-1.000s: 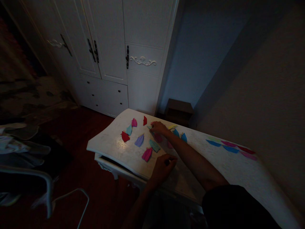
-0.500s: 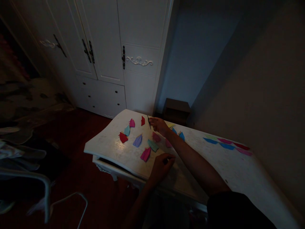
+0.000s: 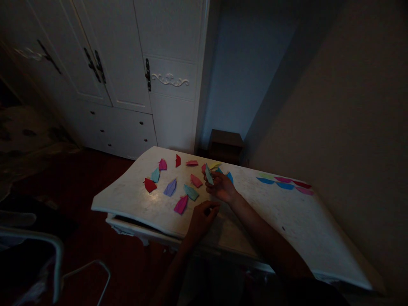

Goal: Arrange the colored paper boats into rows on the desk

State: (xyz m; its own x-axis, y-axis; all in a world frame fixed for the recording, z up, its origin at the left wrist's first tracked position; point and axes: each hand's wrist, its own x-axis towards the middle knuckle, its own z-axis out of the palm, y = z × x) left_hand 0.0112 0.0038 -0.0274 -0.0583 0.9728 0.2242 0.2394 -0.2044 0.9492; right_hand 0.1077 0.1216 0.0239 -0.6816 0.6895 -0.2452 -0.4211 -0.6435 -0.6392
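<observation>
My right hand (image 3: 222,187) is raised over the white table (image 3: 127,191), its fingers pinched on a pale green folded paper piece (image 3: 208,174). Lower down, near the front edge, my left hand (image 3: 203,217) is curled, with thumb and fingertips brought together and nothing showing in them. Left of the hands lie a magenta folded paper (image 3: 181,205), a green one (image 3: 191,192), a pink one (image 3: 196,180) and a lavender one (image 3: 170,187). Farther left are a red one (image 3: 149,185) and a light teal one (image 3: 155,175). Blue and yellow papers sit partly hidden behind my right hand.
Overlapping coloured papers (image 3: 285,185) lie in two rows at the table's right. Behind the table stand a white wardrobe (image 3: 174,114) and a small brown cabinet (image 3: 226,138). A pale metal frame (image 3: 57,250) is at lower left. The wall borders the right side.
My right hand has drawn back toward me from the table's far edge, bringing the green paper with it. My left hand stays curled by the front edge. The view has swung somewhat right.
</observation>
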